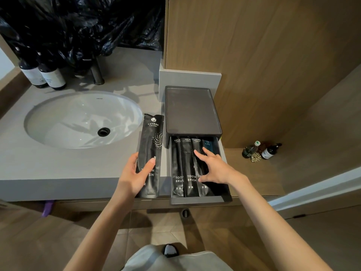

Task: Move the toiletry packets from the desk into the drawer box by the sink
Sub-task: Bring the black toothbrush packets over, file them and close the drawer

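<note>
black packet (152, 145) gripped by the left hand (134, 173), held over the grey table (58, 169) between the sink (78, 122) and the box (192, 110). the right hand (214, 168), fingers (200, 156) straight, rests on three more packets (187, 163) lying side by side in the open drawer (199, 199) of the box.

Fig. 1. My left hand (134, 173) and my right hand (214, 169) are both bare, with short, plain nails. My forearms run uncovered to the lower edge of view. My pale grey-white, smooth cloth garment (148, 259) lies between them. Above its hem is my black footwear with a white patch (171, 250); I cannot tell what kind it is.
</note>
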{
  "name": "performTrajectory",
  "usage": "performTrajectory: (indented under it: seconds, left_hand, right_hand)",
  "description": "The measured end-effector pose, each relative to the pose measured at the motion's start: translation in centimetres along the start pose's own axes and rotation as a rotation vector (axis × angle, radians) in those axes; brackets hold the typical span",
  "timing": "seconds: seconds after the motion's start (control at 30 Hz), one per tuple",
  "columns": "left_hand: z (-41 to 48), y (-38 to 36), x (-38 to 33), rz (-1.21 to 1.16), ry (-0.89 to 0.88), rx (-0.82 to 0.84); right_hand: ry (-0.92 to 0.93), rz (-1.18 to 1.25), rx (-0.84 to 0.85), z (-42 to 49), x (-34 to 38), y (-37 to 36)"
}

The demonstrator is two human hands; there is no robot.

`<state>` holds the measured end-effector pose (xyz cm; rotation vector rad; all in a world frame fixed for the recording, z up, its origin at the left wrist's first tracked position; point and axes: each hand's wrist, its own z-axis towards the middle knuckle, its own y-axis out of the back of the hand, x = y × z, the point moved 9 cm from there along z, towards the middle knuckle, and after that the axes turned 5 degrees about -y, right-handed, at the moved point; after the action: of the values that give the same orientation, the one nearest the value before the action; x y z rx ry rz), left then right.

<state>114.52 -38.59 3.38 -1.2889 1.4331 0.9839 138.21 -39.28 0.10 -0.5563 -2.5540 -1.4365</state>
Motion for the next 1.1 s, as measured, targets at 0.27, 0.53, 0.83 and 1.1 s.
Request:
performTrajectory:
  seconds: [0.27,0.53,0.83,1.1]
  left_hand:
    - [0.1,-0.5,-0.3,0.003,-0.027,0.015]
    - [0.2,-0.4,-0.5,0.005,-0.032,0.027]
    - [0.1,-0.2,-0.7,-0.034,-0.028,0.003]
    - [-0.1,0.0,-0.6,-0.042,-0.058,0.001]
  right_hand:
    - [0.016,0.049,-0.029,0.5,0.9,-0.1]
    - [0.068,0.098,-0.043,0.0,1.6,0.2]
    - [0.101,0.105,-0.106,1.6,3.3,-1.8]
    - [0.136,-0.081,-0.128,2.0,2.9,-2.5]
